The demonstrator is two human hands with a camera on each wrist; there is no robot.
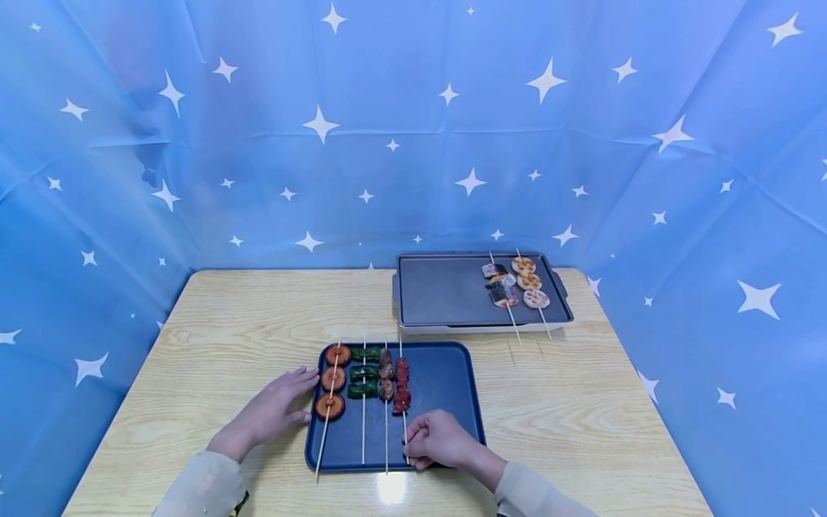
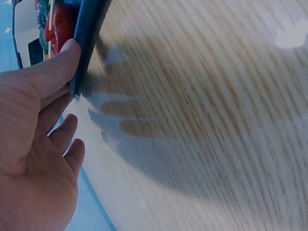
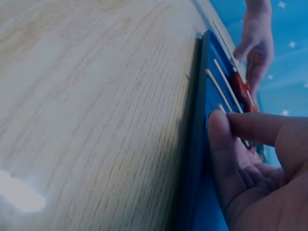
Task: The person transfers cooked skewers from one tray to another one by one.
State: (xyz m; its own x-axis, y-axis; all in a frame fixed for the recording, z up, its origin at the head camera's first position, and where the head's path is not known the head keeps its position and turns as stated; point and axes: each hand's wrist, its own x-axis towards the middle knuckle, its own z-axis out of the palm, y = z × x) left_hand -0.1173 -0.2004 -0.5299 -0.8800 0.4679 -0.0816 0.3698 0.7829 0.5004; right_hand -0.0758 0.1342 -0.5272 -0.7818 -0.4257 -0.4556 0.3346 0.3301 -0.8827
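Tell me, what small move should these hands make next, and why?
Probably raise the red skewer slightly off the blue tray: the right hand pinches its stick, while the left hand touches the tray's edge and could steady it.

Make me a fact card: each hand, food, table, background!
Left hand: at the left edge of the blue tray
Right hand: pinches the stick of the red skewer
Tray, left to right: orange skewer, green skewer, brown skewer, red skewer
Dark griddle: fish-like skewer, round-slice skewer
Table: light wood grain
Background: blue cloth, white stars
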